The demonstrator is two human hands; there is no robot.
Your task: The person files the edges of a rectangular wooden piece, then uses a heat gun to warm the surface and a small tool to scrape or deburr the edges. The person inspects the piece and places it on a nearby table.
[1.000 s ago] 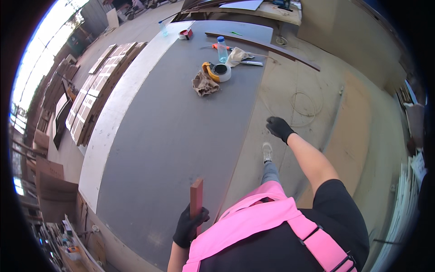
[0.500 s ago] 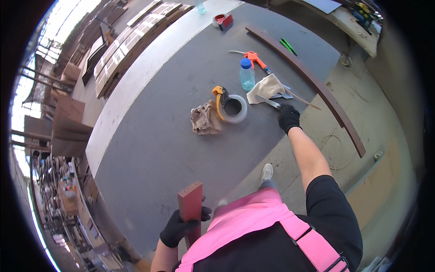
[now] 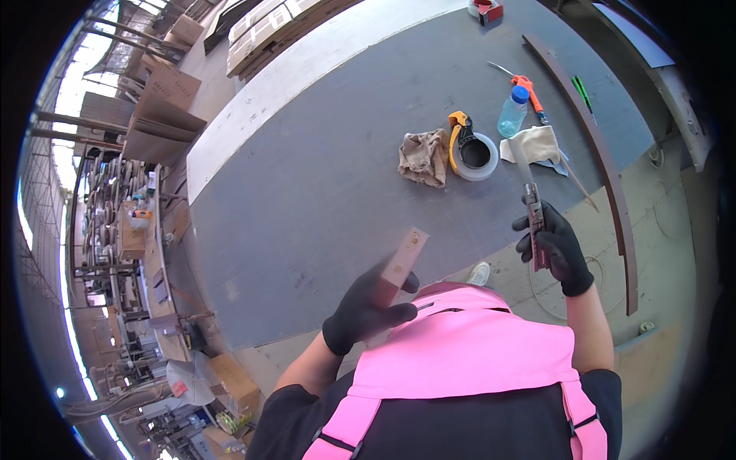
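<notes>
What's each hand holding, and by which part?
Left hand: bar, gripped below its protruding end. Right hand: bladed tool, by its handle.

The faint print on the brown cardboard (image 3: pixel 172 84) is not legible.

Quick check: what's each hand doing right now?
Left hand: closed around a reddish-brown bar.
Right hand: closed around a slim tool, exact kind unclear.
</notes>
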